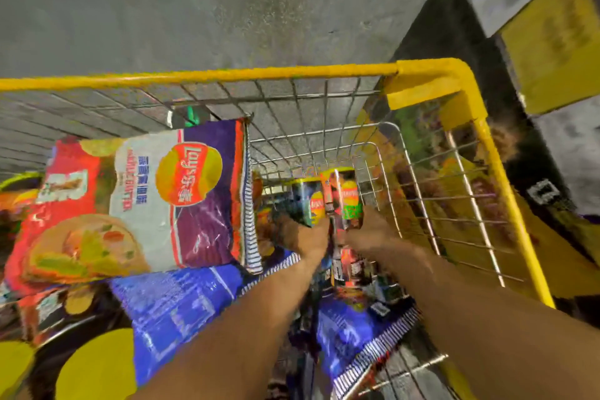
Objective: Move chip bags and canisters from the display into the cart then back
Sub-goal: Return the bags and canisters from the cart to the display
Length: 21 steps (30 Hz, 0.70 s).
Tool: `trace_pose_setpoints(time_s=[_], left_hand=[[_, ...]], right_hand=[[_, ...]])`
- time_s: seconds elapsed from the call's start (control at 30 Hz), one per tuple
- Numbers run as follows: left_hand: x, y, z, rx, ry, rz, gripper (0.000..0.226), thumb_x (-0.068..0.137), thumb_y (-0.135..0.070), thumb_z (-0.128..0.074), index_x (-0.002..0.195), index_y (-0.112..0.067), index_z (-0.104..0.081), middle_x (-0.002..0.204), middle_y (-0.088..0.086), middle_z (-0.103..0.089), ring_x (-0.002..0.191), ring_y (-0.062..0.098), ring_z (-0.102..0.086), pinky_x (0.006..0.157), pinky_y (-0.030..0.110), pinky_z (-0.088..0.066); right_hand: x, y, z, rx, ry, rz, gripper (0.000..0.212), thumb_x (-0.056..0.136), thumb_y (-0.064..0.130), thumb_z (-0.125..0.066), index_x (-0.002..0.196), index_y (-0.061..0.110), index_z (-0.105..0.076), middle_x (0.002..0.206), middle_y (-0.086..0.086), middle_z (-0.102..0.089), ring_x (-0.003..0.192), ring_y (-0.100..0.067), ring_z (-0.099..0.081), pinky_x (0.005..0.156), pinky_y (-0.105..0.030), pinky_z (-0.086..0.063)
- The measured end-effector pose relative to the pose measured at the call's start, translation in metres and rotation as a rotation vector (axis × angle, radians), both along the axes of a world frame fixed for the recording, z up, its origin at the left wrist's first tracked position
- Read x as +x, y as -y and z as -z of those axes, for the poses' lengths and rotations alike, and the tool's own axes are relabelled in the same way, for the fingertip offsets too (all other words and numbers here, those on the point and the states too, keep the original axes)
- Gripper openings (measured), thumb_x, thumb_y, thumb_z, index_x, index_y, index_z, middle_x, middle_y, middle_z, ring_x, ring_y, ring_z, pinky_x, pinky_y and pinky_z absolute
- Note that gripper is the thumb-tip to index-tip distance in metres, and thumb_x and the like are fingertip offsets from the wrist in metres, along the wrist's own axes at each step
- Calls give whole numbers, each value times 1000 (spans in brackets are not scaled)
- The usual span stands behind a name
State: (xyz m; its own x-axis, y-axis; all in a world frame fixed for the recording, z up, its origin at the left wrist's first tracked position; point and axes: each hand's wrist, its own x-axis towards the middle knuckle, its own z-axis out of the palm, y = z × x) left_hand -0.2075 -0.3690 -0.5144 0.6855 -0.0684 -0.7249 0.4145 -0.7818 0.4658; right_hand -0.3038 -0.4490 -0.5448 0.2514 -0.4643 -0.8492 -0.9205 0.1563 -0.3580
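Note:
Both my arms reach down into a wire cart with a yellow rim (431, 70). My left hand (300, 235) grips a dark blue chip canister (305, 196) with a yellow lid. My right hand (373, 232) grips a dark canister with a green label (349, 195). The two canisters stand side by side, upright, deep in the cart. A large white, red and purple chip bag (146, 204) lies to the left. Blue chip bags (181, 305) lie under my forearms.
An inner wire basket wall (418, 191) runs close to the right of my right hand. Yellow shelving and display (558, 42) stands beyond the cart at the right. Grey concrete floor (211, 3) stretches ahead. More bags fill the cart's lower left.

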Motion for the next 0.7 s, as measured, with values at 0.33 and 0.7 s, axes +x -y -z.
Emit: trace_pose_setpoints(time_s=[0.33,0.7], left_hand=[[5,5,-11,-81,-73,171,78,76,-18,-82,138,2,-40,135,18,-52,128,32,-50,108,42,-41],[-7,-22,-157,-436,11,319,75,76,-51,-78,133,-20,-41,121,-4,-58,108,16,-57,92,27,-44]], right_hand=[[11,-4,-75,56,9,263,60,67,-5,-75,117,12,-47,90,-8,-67,65,-19,-67,48,-28,-55],[-16,-21,-185,-3,363,575,64,56,41,-86,112,20,-66,102,-5,-76,92,-27,-73,85,-51,-58]])
